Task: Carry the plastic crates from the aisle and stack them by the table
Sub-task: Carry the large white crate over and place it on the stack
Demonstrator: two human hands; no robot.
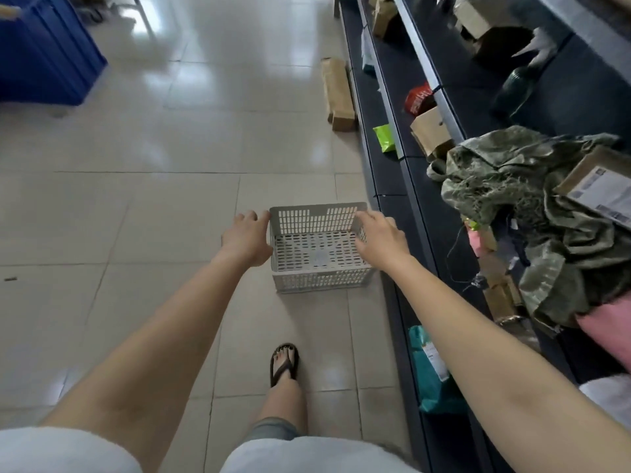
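On the tiled floor (143, 206) of the aisle, both hands reach to the ends of a grey slotted crate (317, 247).

Beside the dark shelving (392, 186) on the right, the crate stands upright and empty, its near wall facing the person. The left hand (246, 238) lies against the crate's left end, thumb at the upper rim; its fingers (244, 216) are loosely curled and I cannot tell whether they grip. The right hand (380, 238) covers the right end, its fingers (363, 218) bent over the top corner, lightly spread. One foot in a dark sandal (284, 363) stands on the tiles short of the crate. A blue bin (44, 52) sits well apart at upper left. The shelves hold cardboard boxes (432, 131), an olive cloth (505, 179) and bagged goods.
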